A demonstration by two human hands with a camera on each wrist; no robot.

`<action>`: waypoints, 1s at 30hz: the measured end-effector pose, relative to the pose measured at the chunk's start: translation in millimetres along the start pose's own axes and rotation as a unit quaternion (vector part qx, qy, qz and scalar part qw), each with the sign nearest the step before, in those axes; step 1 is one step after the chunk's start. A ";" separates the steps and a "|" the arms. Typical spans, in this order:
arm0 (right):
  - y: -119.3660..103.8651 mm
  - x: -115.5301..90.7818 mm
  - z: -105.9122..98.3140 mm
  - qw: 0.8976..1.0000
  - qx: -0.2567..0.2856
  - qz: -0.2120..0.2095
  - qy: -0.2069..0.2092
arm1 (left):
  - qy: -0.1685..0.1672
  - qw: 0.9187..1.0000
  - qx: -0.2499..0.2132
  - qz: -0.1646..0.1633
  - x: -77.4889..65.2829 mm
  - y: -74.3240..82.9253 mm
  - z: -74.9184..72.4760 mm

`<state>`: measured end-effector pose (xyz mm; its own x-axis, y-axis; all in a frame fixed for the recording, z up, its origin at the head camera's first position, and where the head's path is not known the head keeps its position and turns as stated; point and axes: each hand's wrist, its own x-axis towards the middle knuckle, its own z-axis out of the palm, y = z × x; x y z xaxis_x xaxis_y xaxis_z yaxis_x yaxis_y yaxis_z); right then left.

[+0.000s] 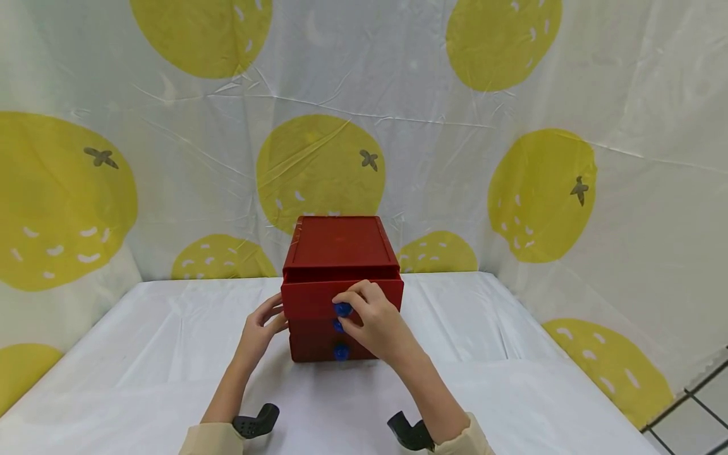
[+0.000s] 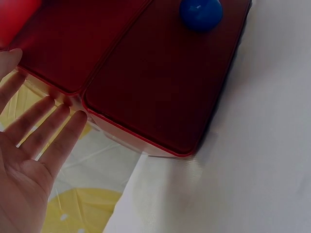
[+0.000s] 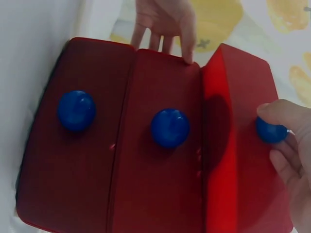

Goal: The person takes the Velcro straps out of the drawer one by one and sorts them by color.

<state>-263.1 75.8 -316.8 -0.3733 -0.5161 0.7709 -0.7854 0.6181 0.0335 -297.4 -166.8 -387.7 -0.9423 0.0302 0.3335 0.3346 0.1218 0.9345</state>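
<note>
Clearly, it is the right hand [image 1: 378,322] that is nearer to the grip point: it pinches the blue knob [image 1: 343,309] at the middle of the top drawer [image 1: 307,300]. This drawer stands partly out from the front of the red cabinet [image 1: 341,243]. Its long axis runs between the cabinet's two sides, so its sliding line, I judge, crosses that length squarely. The left hand [image 1: 258,332], fingers extended and somewhat spread, touches the cabinet's left side, beside the middle drawer [image 3: 165,87].
</note>
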 end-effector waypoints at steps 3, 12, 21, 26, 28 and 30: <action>-3.4 1.2 -4.9 1.000 0.002 0.007 -0.019 | -0.002 1.000 0.001 0.001 0.0 0.9 0.2; -9.4 3.9 -14.4 0.999 -0.017 -0.011 -0.039 | 0.001 1.000 0.000 -0.001 -0.8 -0.6 -0.4; -13.2 4.6 -19.8 0.996 -0.065 -0.037 -0.044 | 0.002 1.000 0.001 -0.001 -1.2 -2.1 -0.1; -17.9 4.4 -24.0 0.995 -0.076 -0.040 -0.058 | 0.008 1.000 0.015 -0.005 -1.6 -2.1 -0.2; -20.1 4.3 -26.1 0.994 -0.081 -0.040 -0.064 | 0.012 1.000 0.021 -0.008 -1.3 -2.3 -0.4; -22.0 4.4 -28.2 0.993 -0.085 -0.039 -0.070 | 0.015 1.000 0.024 -0.008 -0.7 -2.5 -0.8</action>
<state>-233.5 76.7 -296.2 -0.3886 -0.6360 0.6667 -0.7242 0.6581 0.2057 -297.6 -167.9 -390.1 -0.9462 -0.0009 0.3235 0.3188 0.1686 0.9327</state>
